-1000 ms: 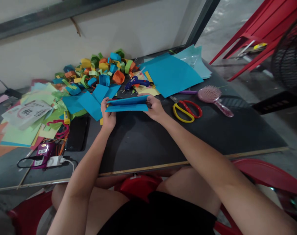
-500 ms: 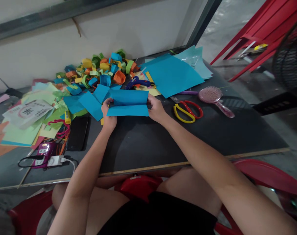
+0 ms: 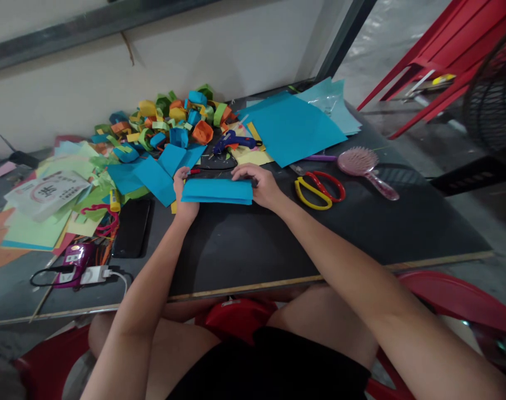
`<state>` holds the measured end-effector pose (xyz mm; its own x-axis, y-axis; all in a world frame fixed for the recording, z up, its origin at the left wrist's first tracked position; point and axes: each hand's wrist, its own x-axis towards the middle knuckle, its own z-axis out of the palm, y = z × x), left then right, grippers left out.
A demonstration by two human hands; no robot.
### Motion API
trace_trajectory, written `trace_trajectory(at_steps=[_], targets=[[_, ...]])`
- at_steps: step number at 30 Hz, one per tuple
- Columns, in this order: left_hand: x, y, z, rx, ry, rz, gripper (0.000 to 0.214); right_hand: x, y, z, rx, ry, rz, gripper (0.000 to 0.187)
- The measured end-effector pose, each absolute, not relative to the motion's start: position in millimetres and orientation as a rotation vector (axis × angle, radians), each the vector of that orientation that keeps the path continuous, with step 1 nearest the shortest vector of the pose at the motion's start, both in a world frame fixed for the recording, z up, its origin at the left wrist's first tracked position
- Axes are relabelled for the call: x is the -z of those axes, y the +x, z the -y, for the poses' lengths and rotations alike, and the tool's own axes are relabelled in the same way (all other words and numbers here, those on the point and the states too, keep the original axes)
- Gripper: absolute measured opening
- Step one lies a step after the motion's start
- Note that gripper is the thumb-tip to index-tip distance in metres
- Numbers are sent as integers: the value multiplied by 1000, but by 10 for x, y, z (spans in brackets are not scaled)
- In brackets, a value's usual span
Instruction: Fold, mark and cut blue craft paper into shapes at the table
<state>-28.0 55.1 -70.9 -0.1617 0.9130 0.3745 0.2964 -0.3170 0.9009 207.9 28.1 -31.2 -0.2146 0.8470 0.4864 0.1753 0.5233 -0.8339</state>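
Note:
Between my hands is a blue sheet of paper (image 3: 217,191), folded over into a narrow strip above the table. My left hand (image 3: 186,194) grips its left end, fingers partly behind the paper. At the right end my right hand (image 3: 264,185) holds the sheet, its fingers curled over the top edge. Cut blue paper pieces (image 3: 155,180) lie just left of my left hand. Beyond the folded sheet rests a blue glue gun (image 3: 236,141). Scissors with red and yellow handles (image 3: 315,194) are to the right of my right hand.
A heap of small coloured paper cups (image 3: 169,119) stands against the wall. Large blue sheets (image 3: 292,130) and a pink hairbrush (image 3: 361,164) lie at right. On the left are a black phone (image 3: 131,228), a purple device (image 3: 75,264) and piled papers (image 3: 40,222). A fan (image 3: 492,105) stands at far right.
The upper flap of the blue paper has come down over the lower part, so the sheet is now folded into a narrower strip. My right fingers have moved over its top edge.

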Motion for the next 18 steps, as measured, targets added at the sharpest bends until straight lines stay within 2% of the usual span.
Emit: trace_trajectory(at_steps=[5, 10, 18], targets=[[663, -205, -568, -1485, 1312, -1411, 33, 362, 2084, -308, -797, -826, 1715, 12], [628, -202, -511, -1461, 1464, -1400, 32, 390, 2079, -322, -823, -823, 1684, 18], [542, -269, -406, -1428, 1739, -1432, 29, 351, 2094, -310, -809, -821, 1728, 18]])
